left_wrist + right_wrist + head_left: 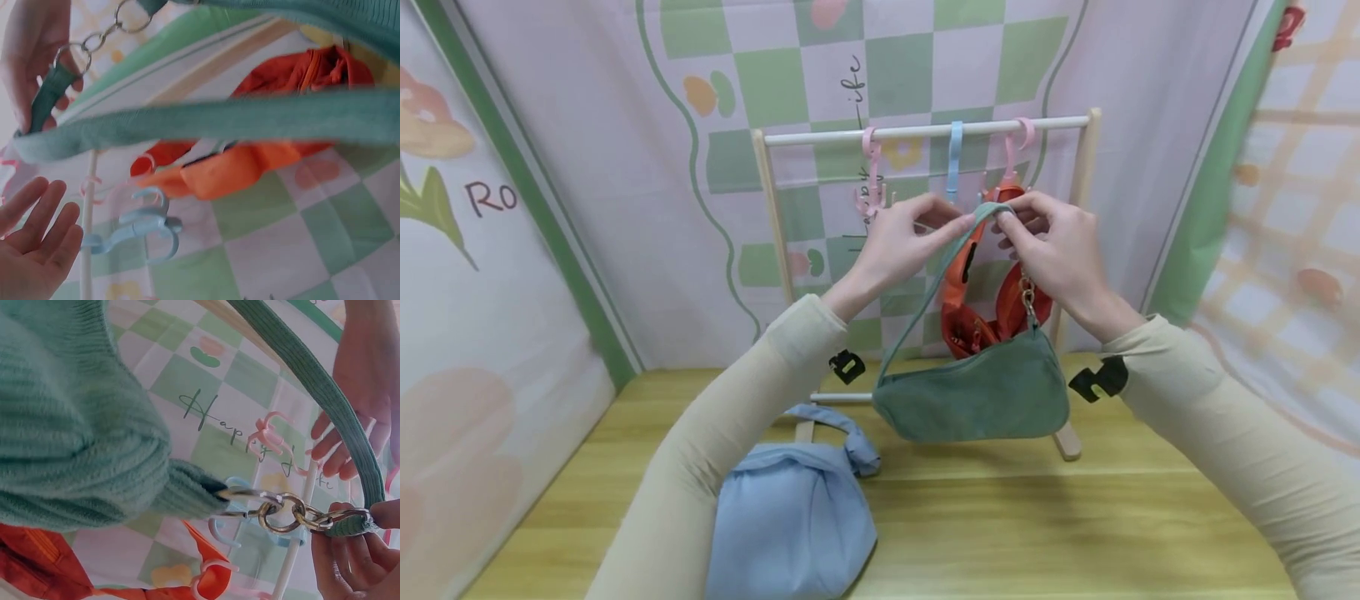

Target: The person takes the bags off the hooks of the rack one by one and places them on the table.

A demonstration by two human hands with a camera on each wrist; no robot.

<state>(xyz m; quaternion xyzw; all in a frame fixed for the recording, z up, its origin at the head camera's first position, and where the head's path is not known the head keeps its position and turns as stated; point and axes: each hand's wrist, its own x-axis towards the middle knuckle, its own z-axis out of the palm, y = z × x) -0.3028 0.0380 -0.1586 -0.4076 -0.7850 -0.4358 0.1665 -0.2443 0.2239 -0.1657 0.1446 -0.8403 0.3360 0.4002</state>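
A green ribbed shoulder bag (977, 396) hangs in the air in front of the rack, its strap (237, 119) looping up from both ends. My right hand (1063, 250) pinches the strap near the gold chain links (294, 512) that join it to the bag. Beside the top of the strap is my left hand (902, 246); its fingers look loosely extended in the left wrist view, with a gap to the strap there. Behind the green bag, an orange-red bag (958, 287) hangs from the right pink hook (1011, 154).
The rack's white rod (917, 132) also carries a blue hook (955, 162) and another pink hook (872, 179). A light blue bag (797, 517) lies on the wooden table (1037, 533) at front left. Printed cloth (835, 75) stands behind the rack.
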